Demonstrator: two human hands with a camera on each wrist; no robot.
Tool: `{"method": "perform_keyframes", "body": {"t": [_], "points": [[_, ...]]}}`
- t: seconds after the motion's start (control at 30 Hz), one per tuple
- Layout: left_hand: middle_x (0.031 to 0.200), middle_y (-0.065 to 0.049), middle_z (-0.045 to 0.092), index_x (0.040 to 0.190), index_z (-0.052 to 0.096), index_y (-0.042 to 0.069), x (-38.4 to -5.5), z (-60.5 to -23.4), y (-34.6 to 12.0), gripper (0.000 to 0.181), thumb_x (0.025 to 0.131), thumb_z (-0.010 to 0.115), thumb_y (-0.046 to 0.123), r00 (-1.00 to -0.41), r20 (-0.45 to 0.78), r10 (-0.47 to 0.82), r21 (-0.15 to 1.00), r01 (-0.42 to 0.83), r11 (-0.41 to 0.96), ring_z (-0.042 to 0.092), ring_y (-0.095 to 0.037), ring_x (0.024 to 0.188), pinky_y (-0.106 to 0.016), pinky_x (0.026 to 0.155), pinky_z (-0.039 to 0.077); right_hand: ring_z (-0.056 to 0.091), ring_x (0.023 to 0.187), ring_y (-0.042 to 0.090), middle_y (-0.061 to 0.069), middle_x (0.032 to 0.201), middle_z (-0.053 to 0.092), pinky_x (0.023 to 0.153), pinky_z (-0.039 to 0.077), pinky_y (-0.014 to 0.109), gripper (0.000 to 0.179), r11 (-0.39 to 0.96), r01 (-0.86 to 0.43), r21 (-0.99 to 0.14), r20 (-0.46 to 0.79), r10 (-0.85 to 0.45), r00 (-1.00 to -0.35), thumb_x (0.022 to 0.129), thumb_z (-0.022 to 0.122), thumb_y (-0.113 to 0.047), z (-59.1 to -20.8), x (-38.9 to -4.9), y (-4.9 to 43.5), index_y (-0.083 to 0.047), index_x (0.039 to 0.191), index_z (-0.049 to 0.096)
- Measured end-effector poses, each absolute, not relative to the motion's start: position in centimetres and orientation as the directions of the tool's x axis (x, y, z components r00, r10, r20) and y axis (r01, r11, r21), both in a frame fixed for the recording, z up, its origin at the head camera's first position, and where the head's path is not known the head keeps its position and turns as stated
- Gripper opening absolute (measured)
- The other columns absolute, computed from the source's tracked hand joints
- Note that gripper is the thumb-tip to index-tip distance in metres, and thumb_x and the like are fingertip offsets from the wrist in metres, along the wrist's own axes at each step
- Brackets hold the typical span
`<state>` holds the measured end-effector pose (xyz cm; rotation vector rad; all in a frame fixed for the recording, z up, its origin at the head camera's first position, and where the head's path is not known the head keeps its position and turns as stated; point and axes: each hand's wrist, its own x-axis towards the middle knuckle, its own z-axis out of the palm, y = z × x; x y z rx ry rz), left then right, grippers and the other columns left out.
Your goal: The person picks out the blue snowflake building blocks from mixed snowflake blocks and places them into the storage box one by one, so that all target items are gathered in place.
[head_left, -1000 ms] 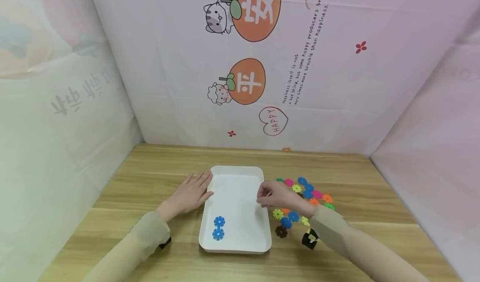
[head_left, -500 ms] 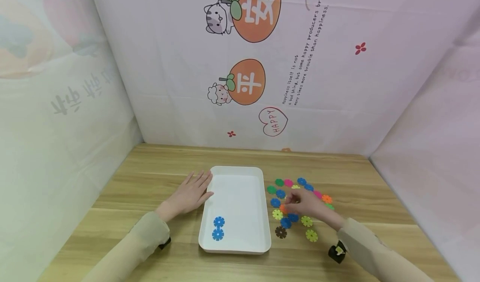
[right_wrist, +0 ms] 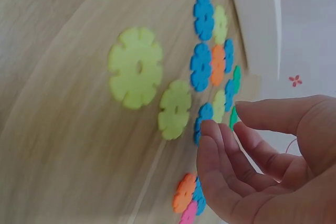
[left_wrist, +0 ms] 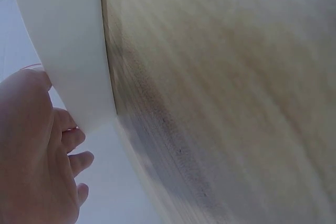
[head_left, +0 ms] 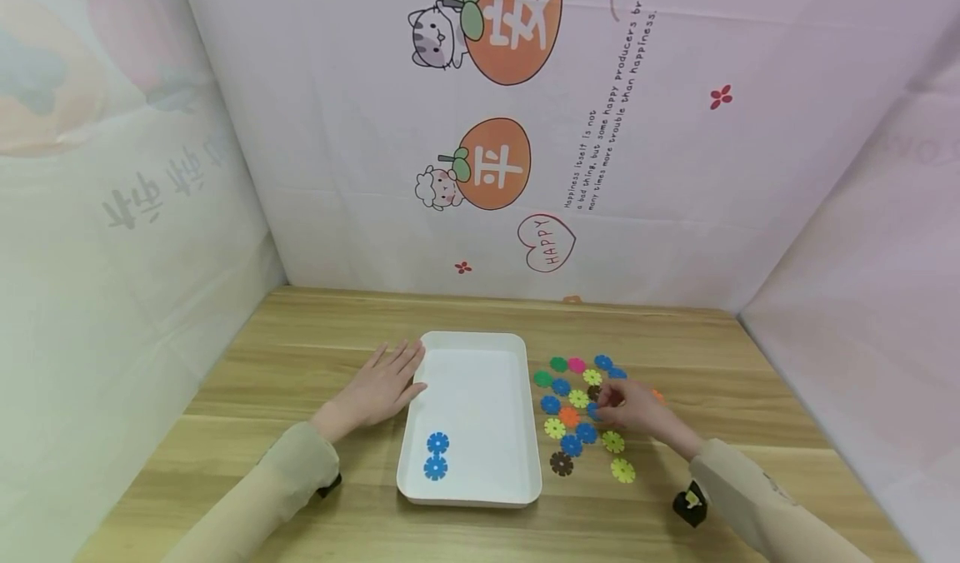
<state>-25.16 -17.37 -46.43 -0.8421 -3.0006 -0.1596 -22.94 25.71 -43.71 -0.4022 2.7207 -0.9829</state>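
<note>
My left hand (head_left: 381, 385) lies with extended fingers on the left rim of a white tray (head_left: 480, 396); the left wrist view shows its fingertips (left_wrist: 73, 139) at the tray wall. Two blue snowflake discs (head_left: 437, 467) lie inside the tray, near its front left corner. Over the loose discs to the right hovers my right hand (head_left: 637, 409). In the right wrist view its fingers are bent, with a gap between thumb and forefinger and nothing seen in it. Just beyond the fingertips is a blue snowflake disc (right_wrist: 203, 119), partly hidden by them.
Several snowflake discs in yellow, orange (head_left: 569, 416), green (head_left: 543, 378), pink (head_left: 577, 365), blue and brown (head_left: 561, 464) lie right of the tray on the wooden table (head_left: 330, 317). Printed white cloth (head_left: 360, 238) walls in the table's back and sides.
My right hand has moved from the tray's right edge rightward over the loose discs, uncovering several of them. My left hand, the tray and its two blue discs have stayed put.
</note>
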Motion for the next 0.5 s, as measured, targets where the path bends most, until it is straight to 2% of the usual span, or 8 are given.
{"method": "perform_keyframes", "body": {"t": [0.17, 0.5], "points": [[0.164, -0.014, 0.025, 0.156, 0.025, 0.002, -25.1, -46.4, -17.4, 0.066, 0.107, 0.036, 0.044, -0.856, 0.042, 0.515, 0.093, 0.517, 0.851, 0.025, -0.036, 0.152, -0.058, 0.125, 0.016, 0.056, 0.075, 0.014, 0.007, 0.086, 0.065, 0.059, 0.046, 0.022, 0.015, 0.778, -0.195, -0.597, -0.091, -0.308, -0.947, 0.085, 0.074, -0.009, -44.4, -23.4, 26.1, -0.001, 0.09, 0.063], [0.164, -0.014, 0.025, 0.156, 0.025, 0.002, -25.1, -46.3, -17.4, 0.066, 0.107, 0.036, 0.045, -0.854, 0.043, 0.518, 0.084, 0.52, 0.85, 0.025, -0.036, 0.152, -0.058, 0.124, 0.017, 0.055, 0.071, 0.013, 0.006, 0.081, 0.064, 0.058, 0.045, 0.023, 0.022, 0.813, -0.183, -0.553, -0.093, -0.279, -0.956, 0.081, 0.078, -0.01, -45.1, -23.9, 25.7, 0.001, 0.091, 0.063]]}}
